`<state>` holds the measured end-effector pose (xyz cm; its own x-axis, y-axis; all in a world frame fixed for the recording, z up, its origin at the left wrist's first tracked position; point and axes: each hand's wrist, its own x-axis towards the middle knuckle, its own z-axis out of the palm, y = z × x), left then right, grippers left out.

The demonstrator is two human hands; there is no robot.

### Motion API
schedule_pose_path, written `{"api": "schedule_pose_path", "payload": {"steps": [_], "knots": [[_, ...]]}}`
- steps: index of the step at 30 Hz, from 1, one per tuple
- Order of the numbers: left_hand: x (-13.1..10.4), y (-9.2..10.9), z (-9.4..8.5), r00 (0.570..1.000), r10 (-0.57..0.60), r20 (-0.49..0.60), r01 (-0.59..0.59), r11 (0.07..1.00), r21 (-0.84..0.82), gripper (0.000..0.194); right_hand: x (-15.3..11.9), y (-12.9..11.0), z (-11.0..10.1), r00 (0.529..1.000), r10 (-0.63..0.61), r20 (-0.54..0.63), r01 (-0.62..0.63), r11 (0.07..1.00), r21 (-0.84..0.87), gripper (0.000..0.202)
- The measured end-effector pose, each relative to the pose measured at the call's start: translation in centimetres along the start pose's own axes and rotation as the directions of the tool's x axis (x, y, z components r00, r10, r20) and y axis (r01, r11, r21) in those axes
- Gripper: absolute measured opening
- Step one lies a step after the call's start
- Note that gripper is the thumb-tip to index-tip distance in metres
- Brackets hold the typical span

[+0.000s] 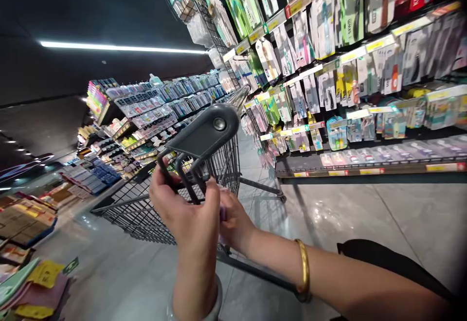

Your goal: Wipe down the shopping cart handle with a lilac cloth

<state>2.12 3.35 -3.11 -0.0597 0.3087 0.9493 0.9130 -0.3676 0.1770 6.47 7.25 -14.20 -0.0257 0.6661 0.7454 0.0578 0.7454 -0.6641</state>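
Observation:
A grey wire shopping cart point(219, 160) stands in front of me, tilted in the view. My left hand point(186, 204) is closed at the dark looped bars below the cart's grey plastic panel point(204, 133), its thumb raised and its fingertips partly hidden behind the bars. Close against it, my right hand point(235, 219) is closed too, with its fingers mostly covered by the left hand. A bit of something purple point(222, 212) shows between the hands; its kind is hidden. A gold bangle point(303, 265) circles my right forearm.
To the right, a tall rack point(302, 129) carries several rows of hanging packaged goods with price labels. Farther back stands another stocked shelf point(146, 109). Cardboard boxes point(27, 219) and yellow-labelled goods point(44, 275) line the left side. Shiny grey floor point(350, 214) lies between.

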Motion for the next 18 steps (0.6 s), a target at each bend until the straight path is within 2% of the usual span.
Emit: {"api": "schedule_pose_path", "payload": {"steps": [3,6,10,12,14,16,18], "knots": [[0.1,0.0,-0.2,0.983,-0.120,-0.139,0.122,0.992,0.008,0.067,0.8,-1.8,-1.2,0.999,-0.048,-0.026,0.050,0.995,0.081,0.044],[0.1,-0.2,-0.6,0.982,-0.115,-0.152,0.111,0.993,-0.037,0.065,1.6,-2.5,-1.8,0.996,-0.070,-0.055,0.083,0.953,0.292,0.043],[0.2,-0.7,-1.4,0.980,-0.164,-0.113,0.152,0.982,-0.111,0.072,3.4,-2.6,-3.0,0.993,0.014,-0.114,0.044,0.870,0.492,0.044],[0.3,-0.8,-1.8,0.982,-0.176,-0.068,0.167,0.979,-0.115,0.071,4.5,-3.4,-4.4,0.979,0.003,-0.203,0.097,0.870,0.483,0.043],[0.4,-0.9,-2.2,0.983,-0.176,-0.048,0.170,0.979,-0.116,0.071,5.5,-4.6,-5.9,0.955,-0.126,-0.267,0.232,0.880,0.414,0.046],[0.3,-0.9,-2.6,0.981,-0.186,-0.053,0.177,0.974,-0.143,0.071,6.2,-5.8,-6.9,0.928,-0.275,-0.253,0.351,0.873,0.338,0.050],[0.2,-1.0,-3.0,0.976,-0.208,-0.056,0.197,0.967,-0.163,0.073,6.7,-6.5,-6.9,0.920,-0.341,-0.193,0.384,0.880,0.280,0.052]]}}
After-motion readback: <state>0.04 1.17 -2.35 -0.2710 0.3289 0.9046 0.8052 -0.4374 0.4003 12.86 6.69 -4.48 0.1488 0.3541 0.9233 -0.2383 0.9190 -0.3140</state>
